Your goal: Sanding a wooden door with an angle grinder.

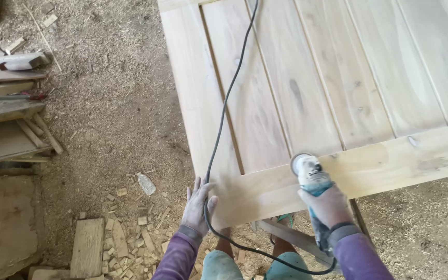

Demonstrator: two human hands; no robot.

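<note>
The right hand (329, 206) is gripping an angle grinder (311, 179) that is sitting on the wooden door panel (307, 93), at its near rail. The left hand (199, 206) is lying flat, fingers spread, on the panel's near corner, beside the black cord (224, 109).

- Woodworking workshop: floor (115, 119) covered in sawdust and shavings
- Offcuts (130, 241), stacked planks (6, 111) at left
- Unfinished slatted wooden panel (333, 88), corded power sander (312, 179)

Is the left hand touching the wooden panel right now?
Touching. The head view shows the left hand spread flat on the near corner of the wooden panel, its fingers on the wood beside the black power cord.
</note>
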